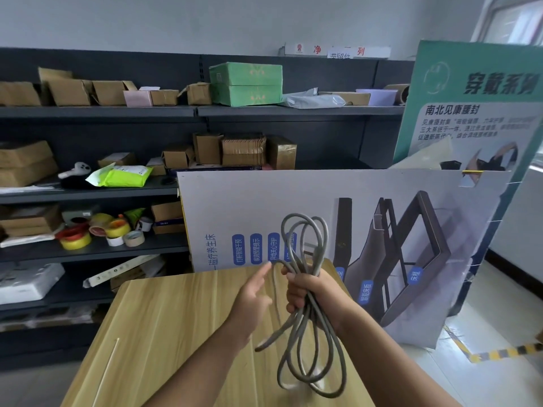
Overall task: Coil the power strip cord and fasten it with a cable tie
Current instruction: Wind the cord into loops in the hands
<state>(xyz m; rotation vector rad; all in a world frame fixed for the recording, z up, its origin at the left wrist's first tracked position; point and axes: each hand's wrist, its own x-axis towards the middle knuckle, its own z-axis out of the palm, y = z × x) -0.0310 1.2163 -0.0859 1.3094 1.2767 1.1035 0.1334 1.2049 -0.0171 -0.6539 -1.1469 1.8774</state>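
My right hand (302,289) grips a bundle of grey cord (308,342) around its middle, above the wooden table (164,318). Loops of the cord stand up above the fist and longer loops hang below it over the table. One loose strand runs from the bundle past my left hand (255,295), which is held beside it with fingers straight and relaxed, fingertips near that strand. A thin pale cable tie (107,368) lies on the table at the left. No power strip body shows in the coil.
Dark shelves (97,195) on the left carry cardboard boxes, tape rolls (97,230) and a white power strip (117,271). Printed poster boards (338,224) lean behind the table. Yellow-black floor tape (499,352) marks the floor at the right.
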